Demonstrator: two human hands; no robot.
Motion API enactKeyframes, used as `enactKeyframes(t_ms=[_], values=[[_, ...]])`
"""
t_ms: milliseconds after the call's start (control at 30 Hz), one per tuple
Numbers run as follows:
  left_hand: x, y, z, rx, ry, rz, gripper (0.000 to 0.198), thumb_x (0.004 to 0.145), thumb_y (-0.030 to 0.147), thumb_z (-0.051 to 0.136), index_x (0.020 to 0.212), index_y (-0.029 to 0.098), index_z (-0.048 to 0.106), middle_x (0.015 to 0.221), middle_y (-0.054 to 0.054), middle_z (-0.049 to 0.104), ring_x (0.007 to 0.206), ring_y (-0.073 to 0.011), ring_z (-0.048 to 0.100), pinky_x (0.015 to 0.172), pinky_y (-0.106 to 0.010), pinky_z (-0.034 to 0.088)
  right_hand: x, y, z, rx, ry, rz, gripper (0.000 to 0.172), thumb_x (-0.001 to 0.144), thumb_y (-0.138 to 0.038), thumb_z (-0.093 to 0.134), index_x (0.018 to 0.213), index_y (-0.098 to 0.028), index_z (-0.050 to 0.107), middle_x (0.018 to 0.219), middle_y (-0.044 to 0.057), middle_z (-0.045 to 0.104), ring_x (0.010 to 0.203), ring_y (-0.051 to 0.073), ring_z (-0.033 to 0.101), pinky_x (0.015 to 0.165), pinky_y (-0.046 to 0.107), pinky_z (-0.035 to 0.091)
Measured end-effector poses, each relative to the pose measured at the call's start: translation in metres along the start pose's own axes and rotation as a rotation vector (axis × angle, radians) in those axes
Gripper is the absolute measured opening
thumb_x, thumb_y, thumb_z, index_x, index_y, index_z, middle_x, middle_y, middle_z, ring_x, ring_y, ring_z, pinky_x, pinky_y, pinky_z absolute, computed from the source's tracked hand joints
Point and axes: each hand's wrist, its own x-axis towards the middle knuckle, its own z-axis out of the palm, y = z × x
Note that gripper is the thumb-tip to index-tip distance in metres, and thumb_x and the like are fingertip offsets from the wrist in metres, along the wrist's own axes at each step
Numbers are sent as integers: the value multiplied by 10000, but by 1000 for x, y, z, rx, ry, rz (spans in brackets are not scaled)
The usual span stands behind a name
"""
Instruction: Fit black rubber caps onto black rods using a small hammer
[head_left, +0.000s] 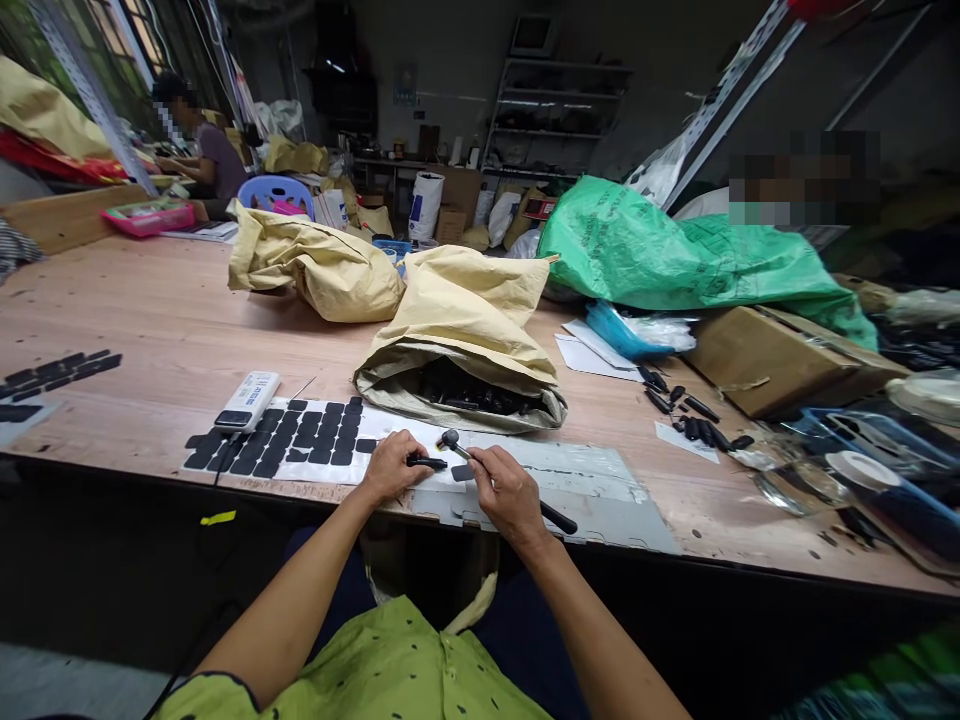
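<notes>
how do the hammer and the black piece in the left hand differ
The hammer has a silvery shaft; the black piece shows none. The hammer looks longer than the black piece. The hammer slants in view; the black piece runs nearly sideways. Both are handheld.

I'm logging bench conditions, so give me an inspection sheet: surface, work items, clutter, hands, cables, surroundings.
Surface: wooden table; grey board at the near edge.
Work items: hammer, black piece, rows of black pads, open sack with dark contents.
Clutter: loose pieces and a carton on the right; green sack behind.
Hands: left hand holds the black piece; right hand grips the hammer.
Cables: dark cable near the white device, over the near edge.
Surroundings: seated person at far left; shelves behind.
</notes>
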Motion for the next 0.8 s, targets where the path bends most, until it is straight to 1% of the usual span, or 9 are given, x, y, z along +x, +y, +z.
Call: enactKeyframes(t_ms=[100,200,333,400,500,633,800], values=[[0,0,1,1,0,-7,136,726,291,781,830,222,724,833,-3,614,851,-185,554,766,-307,413,-7,6,1,-31,-47,-32,265,976,-290,431,1054,-229,678,889,38,664,876,155,612,769,238,453],[1,-1,2,10,1,-18,117,729,285,771,817,224,723,829,0,607,839,-178,549,763,-304,412,-9,15,5,-39,-27,-8,260,973,-298,443,1056,-229,679,907,30,670,876,149,617,753,237,451],[0,-2,3,10,10,-19,103,730,276,762,808,222,723,815,0,601,825,-178,546,752,-304,412,3,29,11,-55,38,51,255,966,-317,458,1053,-236,683,956,29,680,897,161,615,772,260,451],[0,-2,4,4,16,-9,106,723,277,766,800,219,723,816,-2,605,823,-180,546,744,-304,410,11,36,15,-81,31,37,245,961,-309,466,1035,-229,685,952,35,678,897,175,601,794,280,445],[-1,-3,4,1,24,-2,109,715,288,766,784,216,721,822,-5,608,825,-183,545,739,-306,407,20,44,24,-109,-19,-5,218,948,-264,479,1002,-217,685,928,43,668,892,189,570,812,302,427],[-1,-3,3,-5,8,5,118,729,305,753,788,209,718,822,-11,609,824,-186,545,732,-306,408,22,48,34,-119,-38,2,170,918,-228,522,986,-217,677,923,40,650,897,194,538,812,311,398],[-2,-5,1,-16,-14,32,144,766,341,733,801,202,716,844,-19,619,846,-191,549,753,-312,405,21,47,36,-124,-19,21,148,905,-235,542,982,-219,668,922,36,631,893,186,520,803,304,375]])
